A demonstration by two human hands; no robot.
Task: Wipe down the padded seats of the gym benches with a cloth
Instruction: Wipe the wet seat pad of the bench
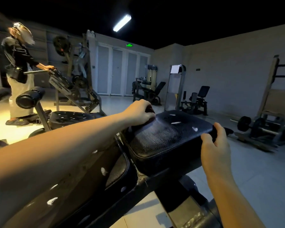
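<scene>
While the left hand (141,112) is curled around a dark cloth (151,110) and presses it on the far left corner of the black seat pad (169,139), the right hand (215,140) grips the right edge of the same pad, with the thumb on top and the fingers wrapped under the side. The pad therefore lies between the two hands, and most of its surface stretches from the cloth toward the right and toward the person. A paler, shiny streak runs on the leather just beside the cloth, and some white marks (175,122) show farther right; I cannot tell if these are dirt or worn spots. The bench seems to have its long axis from the lower left, where the back pad (92,178) passes under the left forearm, up to this seat pad. In my judgement the next stroke should go across the pad from the left corner toward the right hand, so the left hand does the wiping and the right hand only steadies. A second bench seat (69,118) waits behind the left arm, and another person (18,63) stands at a machine well apart, on the left.
</scene>
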